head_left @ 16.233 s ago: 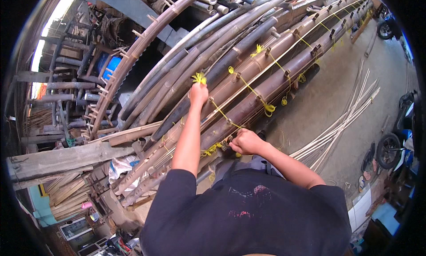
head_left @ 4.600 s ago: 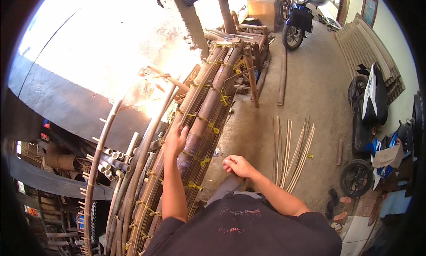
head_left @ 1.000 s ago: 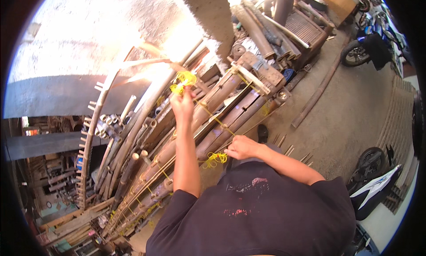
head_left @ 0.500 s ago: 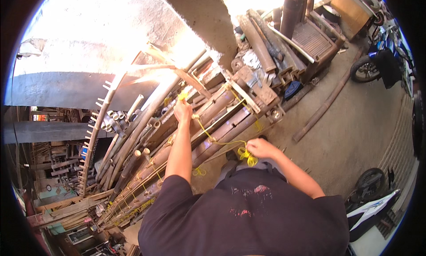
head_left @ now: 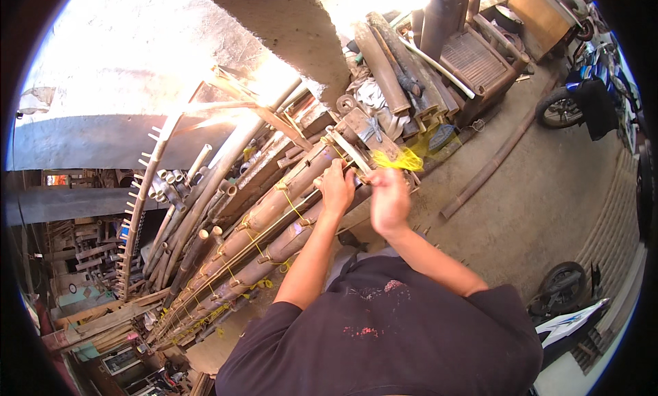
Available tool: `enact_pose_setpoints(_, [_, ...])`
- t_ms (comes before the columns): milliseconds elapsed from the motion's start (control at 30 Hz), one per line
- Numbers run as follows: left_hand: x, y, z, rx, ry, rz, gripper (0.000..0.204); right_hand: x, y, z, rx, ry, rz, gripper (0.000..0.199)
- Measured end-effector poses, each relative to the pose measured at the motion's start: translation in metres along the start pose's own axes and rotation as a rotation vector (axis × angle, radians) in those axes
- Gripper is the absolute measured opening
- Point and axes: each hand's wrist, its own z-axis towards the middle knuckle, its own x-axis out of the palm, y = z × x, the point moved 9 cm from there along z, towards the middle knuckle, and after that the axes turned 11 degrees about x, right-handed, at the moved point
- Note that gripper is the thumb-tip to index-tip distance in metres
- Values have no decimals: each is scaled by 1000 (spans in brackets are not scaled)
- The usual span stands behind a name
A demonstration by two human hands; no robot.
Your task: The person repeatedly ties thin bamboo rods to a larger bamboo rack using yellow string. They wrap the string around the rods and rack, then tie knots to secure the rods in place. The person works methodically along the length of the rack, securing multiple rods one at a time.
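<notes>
Both hands' fingers closed: left hand [head_left: 337, 187] on bamboo pole [head_left: 288, 190], right hand [head_left: 388, 197] pinching yellow string [head_left: 401, 161]

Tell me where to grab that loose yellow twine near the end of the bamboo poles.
Probably pinch the yellow twine at its frayed tail, which stands free of the bamboo poles, coming from the right, past the right hand; the left hand covers the near side.

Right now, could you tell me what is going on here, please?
A person is tying bamboo poles together with yellow string. The left hand presses on the top end of the bundle, while the right hand pulls the string beside it. Further yellow ties already bind the poles lower down.
</notes>
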Motion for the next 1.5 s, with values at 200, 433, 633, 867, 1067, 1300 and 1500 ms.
enact_pose_setpoints(200, [-10,3,2,45,-107,-56,25,160,-67,73,-511,721,-2043,38])
enact_pose_setpoints(433, [8,21,-3,-108,-18,-200,20,161,-53,98,274,1063,-1415,37])
enact_pose_setpoints(633, [-14,0,8,-161,-73,-140,22,-19,-35,-30,287,975,-1680,41])
enact_pose_setpoints(867, [-69,50,137,-231,-211,-434,19,-19,-24,-43,-207,707,-1538,38])
enact_pose_setpoints(1067, [-16,113,124,-126,51,10,27,-106,-38,-32,95,129,-477,30])
enact_pose_setpoints(1300, [-214,224,-45,-194,-69,-41,35,-56,-243,-152,1027,140,-254,52])
enact_pose_setpoints(1500, [-187,255,-222,-178,411,-56,33,27,-346,-205,871,-124,57,36])
